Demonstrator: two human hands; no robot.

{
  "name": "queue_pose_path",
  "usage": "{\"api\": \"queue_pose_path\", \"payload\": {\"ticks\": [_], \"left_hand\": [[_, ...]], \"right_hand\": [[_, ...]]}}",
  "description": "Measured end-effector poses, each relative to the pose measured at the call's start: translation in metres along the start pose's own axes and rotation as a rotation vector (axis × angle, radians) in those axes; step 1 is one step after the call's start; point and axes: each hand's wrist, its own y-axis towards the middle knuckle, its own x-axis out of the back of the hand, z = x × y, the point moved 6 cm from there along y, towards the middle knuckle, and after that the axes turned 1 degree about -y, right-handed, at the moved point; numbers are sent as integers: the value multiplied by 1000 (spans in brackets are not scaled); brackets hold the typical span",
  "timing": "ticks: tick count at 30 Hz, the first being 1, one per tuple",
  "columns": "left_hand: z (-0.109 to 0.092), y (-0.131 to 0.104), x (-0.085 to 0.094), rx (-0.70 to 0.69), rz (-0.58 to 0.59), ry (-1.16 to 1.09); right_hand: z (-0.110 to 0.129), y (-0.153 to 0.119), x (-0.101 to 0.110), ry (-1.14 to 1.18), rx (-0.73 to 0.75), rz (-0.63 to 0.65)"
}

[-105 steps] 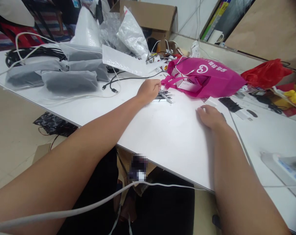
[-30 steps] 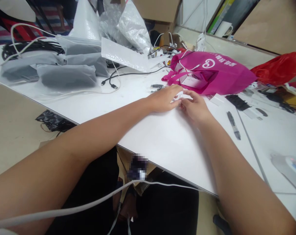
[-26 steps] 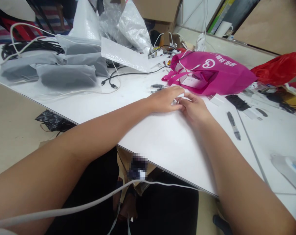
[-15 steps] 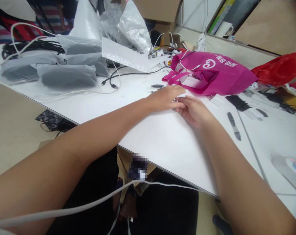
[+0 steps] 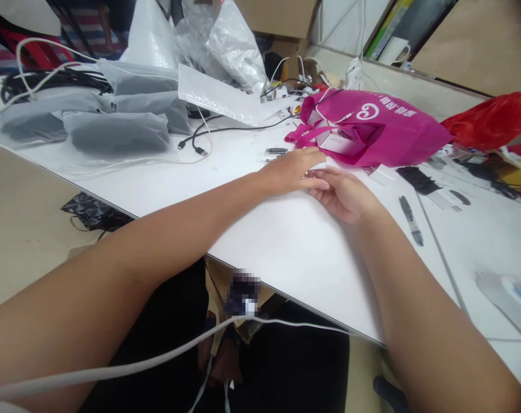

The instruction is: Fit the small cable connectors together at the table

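Pinching a small white item between both hands, beside white-logoed magenta bag

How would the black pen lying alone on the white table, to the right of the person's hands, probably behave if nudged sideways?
The black pen looks round and slim, so it would probably roll. It lies flat on the smooth white table, so it may also slide easily. It looks stiff and light.

My one camera sits on my head, looking forward and down over both forearms at the white surface. It is close, tilted across the near edge, catching the floor at left below.
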Motion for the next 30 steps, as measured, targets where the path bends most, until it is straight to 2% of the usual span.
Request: {"api": "queue_pose_path", "payload": {"ticks": [4,6,10,16,19,24,30], "left_hand": [[0,-4,3,100,-83,-107],[-2,-5,2,149,-107,-196],[-4,-5,-3,239,-140,-421],[-6,-4,-20,442,-130,-926],[-11,-4,-26,541,-126,-1062],[-21,-4,-18,508,-199,-1091],[-16,2,-19,359,-140,-954]], "right_hand": [[5,14,29,-84,231,-248],[10,17,35,-127,362,-312],[16,14,25,-249,526,-296],[23,6,12,-321,666,-286],[30,0,8,-402,728,-311],[40,-15,-9,-504,760,-326],[48,-33,-21,-506,682,-359]]}}
